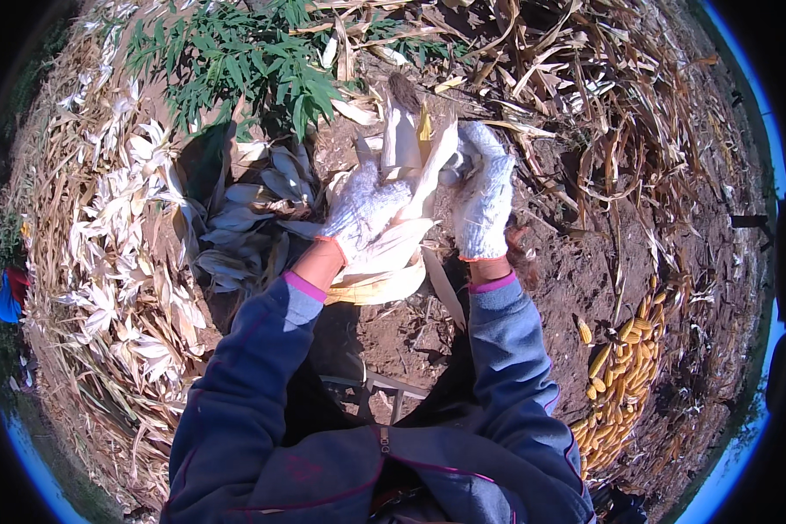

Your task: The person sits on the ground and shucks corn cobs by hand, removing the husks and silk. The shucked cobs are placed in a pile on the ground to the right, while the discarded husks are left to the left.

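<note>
My left hand [370, 204], in a white knitted glove with an orange cuff edge, holds a pale, partly opened corn husk [401, 141]. Brown silk [403, 93] sticks out at its far tip, and a yellow strip [424, 130] shows between the leaves. Loose husk leaves [393, 252] hang down towards my lap. Close beside the husk on the right is my right hand [486, 190], gloved likewise, its fingers curled towards a raised leaf. Whether those fingers grip the leaf cannot be made out. Any cob inside is mostly hidden.
Unopened-looking ears in husk [249, 216] lie left of my hands, partly shaded. Further left spreads a band of stripped husks [114, 262]. Husked yellow corn cobs [622, 380] are heaped at lower right. A leafy green plant [242, 65] and dry stalks [583, 78] stand ahead.
</note>
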Motion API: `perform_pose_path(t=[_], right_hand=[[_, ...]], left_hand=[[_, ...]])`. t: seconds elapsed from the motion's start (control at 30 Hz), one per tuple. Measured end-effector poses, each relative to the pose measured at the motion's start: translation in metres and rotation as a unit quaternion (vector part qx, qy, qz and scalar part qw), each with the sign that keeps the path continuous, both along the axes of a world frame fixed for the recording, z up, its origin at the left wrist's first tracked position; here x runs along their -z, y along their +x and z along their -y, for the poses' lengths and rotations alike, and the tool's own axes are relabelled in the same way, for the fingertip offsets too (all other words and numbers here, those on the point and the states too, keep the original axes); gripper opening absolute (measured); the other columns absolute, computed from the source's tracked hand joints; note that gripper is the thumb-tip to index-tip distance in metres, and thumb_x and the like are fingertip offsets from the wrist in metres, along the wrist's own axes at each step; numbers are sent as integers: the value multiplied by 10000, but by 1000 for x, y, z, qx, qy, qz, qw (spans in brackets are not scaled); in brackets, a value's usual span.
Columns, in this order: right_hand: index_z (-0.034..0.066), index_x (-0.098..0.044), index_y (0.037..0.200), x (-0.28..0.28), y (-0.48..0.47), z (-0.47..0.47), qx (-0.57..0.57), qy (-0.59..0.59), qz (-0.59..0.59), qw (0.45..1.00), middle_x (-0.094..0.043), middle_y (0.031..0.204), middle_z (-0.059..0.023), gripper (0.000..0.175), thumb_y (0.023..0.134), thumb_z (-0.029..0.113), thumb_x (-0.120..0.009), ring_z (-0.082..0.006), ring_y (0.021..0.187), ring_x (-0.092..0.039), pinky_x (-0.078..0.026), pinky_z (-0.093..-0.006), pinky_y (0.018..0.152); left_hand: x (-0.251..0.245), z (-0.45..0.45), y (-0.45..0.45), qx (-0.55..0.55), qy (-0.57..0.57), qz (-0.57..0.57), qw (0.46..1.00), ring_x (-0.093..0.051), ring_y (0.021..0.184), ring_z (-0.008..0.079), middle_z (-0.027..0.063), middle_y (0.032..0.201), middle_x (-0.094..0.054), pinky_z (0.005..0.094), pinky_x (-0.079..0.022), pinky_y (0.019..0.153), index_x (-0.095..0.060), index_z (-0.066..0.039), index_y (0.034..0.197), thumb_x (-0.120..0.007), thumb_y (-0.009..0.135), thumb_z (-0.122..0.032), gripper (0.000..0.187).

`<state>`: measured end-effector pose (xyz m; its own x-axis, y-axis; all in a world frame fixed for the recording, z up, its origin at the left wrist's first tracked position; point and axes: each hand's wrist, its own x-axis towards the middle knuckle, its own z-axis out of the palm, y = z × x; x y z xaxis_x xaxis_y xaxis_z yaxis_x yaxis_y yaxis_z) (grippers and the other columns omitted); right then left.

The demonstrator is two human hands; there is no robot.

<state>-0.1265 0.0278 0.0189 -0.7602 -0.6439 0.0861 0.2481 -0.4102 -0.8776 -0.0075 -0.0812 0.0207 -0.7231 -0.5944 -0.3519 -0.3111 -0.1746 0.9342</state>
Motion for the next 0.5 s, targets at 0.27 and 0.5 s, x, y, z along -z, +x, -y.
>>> perform_pose_path(t=[0.27, 0.5], right_hand=[[3, -671, 997, -24, 6, -22, -279, 123, -80, 949, -667, 863, -23, 190, 912, 170, -634, -101, 791, -600, -483, -258, 716], [81, -642, 1086, 0, 55, -18, -386, 208, -524, 730, -644, 1016, -131, 389, 837, 379, -663, -327, 962, -611, -494, -389, 853]], left_hand=[[8, 25, 2, -143, 61, -263, 952, -624, 800, 125, 41, 933, -648, 264, -508, 668, -618, 2, 1077, -659, 843, -113, 263], [24, 46, 5, -163, -65, -179, 968, -603, 855, 175, 100, 943, -629, 312, -482, 718, -550, 17, 1155, -514, 954, -266, 349]])
